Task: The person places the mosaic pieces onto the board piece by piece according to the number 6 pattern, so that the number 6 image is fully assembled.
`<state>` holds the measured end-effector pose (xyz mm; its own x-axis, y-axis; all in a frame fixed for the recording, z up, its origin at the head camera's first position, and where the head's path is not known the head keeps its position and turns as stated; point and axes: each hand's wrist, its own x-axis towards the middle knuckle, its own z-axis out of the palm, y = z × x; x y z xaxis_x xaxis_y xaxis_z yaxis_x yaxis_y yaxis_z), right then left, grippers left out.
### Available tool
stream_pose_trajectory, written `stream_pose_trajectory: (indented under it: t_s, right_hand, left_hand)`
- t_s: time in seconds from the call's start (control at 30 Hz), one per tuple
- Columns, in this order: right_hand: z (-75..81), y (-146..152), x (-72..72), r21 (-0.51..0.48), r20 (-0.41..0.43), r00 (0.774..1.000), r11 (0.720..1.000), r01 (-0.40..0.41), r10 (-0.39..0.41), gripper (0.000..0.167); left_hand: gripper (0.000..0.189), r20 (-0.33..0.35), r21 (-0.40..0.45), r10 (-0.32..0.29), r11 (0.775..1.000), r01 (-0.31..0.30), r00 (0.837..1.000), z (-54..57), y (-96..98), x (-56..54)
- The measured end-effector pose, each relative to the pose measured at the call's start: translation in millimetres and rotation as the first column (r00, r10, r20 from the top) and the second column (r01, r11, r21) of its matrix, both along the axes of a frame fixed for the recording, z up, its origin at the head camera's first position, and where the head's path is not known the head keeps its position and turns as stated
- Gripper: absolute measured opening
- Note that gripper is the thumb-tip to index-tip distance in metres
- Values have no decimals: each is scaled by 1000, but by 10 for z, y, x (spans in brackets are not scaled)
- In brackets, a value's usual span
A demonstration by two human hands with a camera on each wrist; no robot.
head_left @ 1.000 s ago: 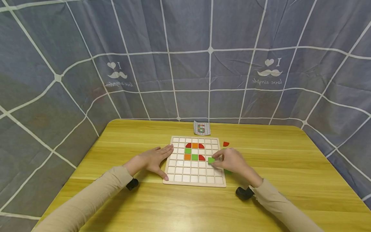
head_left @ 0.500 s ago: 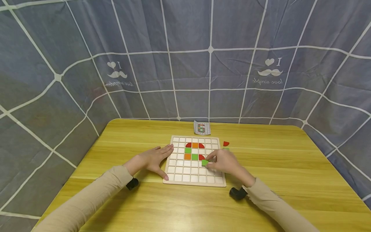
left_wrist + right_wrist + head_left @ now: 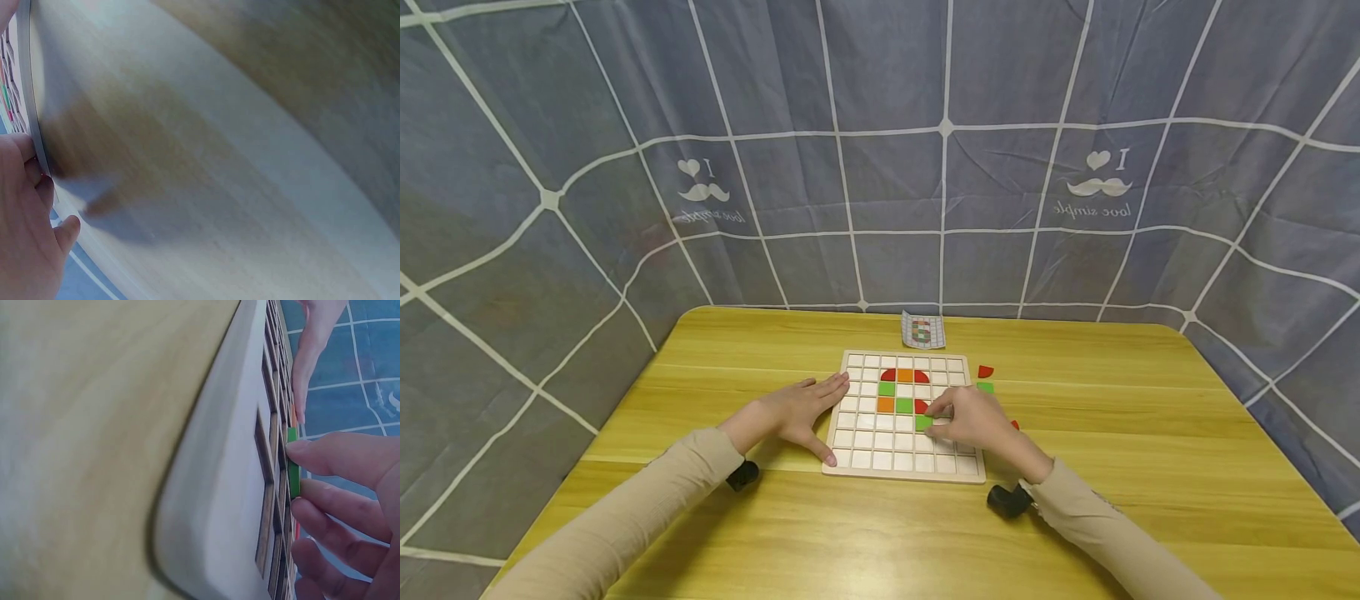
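A wooden grid board (image 3: 904, 472) lies on the table, with red, orange and green tiles in several of its cells. My right hand (image 3: 976, 419) pinches a green square tile (image 3: 922, 423) between thumb and fingers, at the cell just below a red quarter-round tile (image 3: 921, 407). In the right wrist view the green tile (image 3: 294, 464) sits at the grid's surface under the thumb. My left hand (image 3: 799, 414) rests with spread fingers along the board's left edge, thumb at the lower left corner. In the left wrist view the left hand (image 3: 28, 219) touches the board's rim.
Behind the board lies a small printed card (image 3: 922, 331) with a coloured grid pattern. Right of the board are a red quarter-round tile (image 3: 986, 372) and a green tile (image 3: 985, 387); another red piece (image 3: 1015, 425) peeks out past the right wrist. A grey curtain (image 3: 895, 192) surrounds the table.
My right hand has moved left across the board with the green tile, down into the cell below the red quarter-round. The left hand has stayed in place.
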<state>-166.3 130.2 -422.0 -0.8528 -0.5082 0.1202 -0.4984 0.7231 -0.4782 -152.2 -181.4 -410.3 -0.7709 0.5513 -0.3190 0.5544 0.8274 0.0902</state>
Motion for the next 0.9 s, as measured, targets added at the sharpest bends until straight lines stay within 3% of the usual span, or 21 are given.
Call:
stream_pose_trajectory:
  t_s: [0.6, 0.9]
  right_hand:
    - [8, 3, 2, -5, 1, 1000, 1000, -20, 20, 21]
    - [22, 62, 1, -7, 32, 999, 1000, 12, -11, 21]
  left_hand:
    - [123, 5, -3, 3, 1000, -3, 1000, 15, 9, 4]
    - [122, 9, 1, 2, 1000, -2, 1000, 20, 11, 15]
